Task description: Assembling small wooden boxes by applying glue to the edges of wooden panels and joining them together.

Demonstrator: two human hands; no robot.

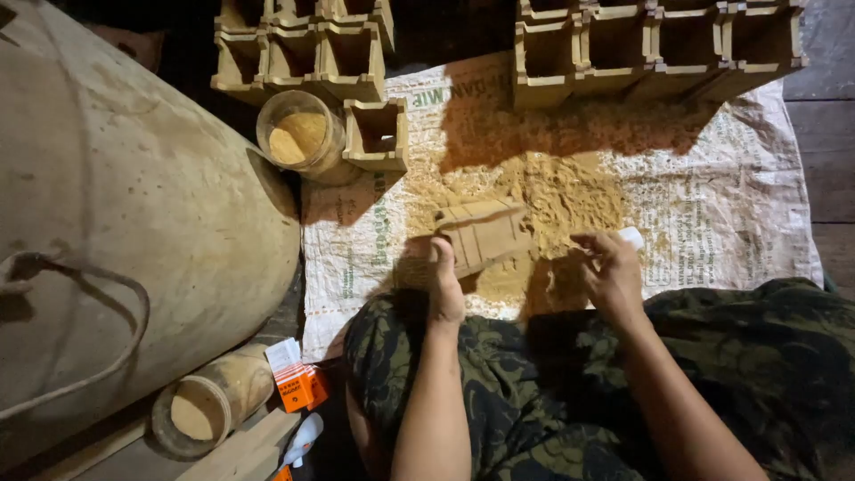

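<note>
Two bare arms reach up from the bottom of the frame, over legs in dark patterned cloth. At the far left a big, dusty, round drum fills the left side of the frame, with a rope hanging across it. Below it, at the lower left, a jar lies on its side with tan powder in it. Just right of the jar sits a small orange box.

Near the top left, another open jar holds more tan powder. Small wooden boxes with open tops stand around it in rows. One more wooden box stands alone, just right of that jar.

A white printed sack is spread flat on the floor in the middle. A pile of sawdust lies on the sack.

The left hand is curled around the near end of a small wooden box. That box is tipped on its side, on the sawdust in the middle of the frame. The right hand is just right of it, fingers bent around a small white thing at its fingertips. I cannot tell what that white thing is.

A long row of wooden boxes runs along the top right.
</note>
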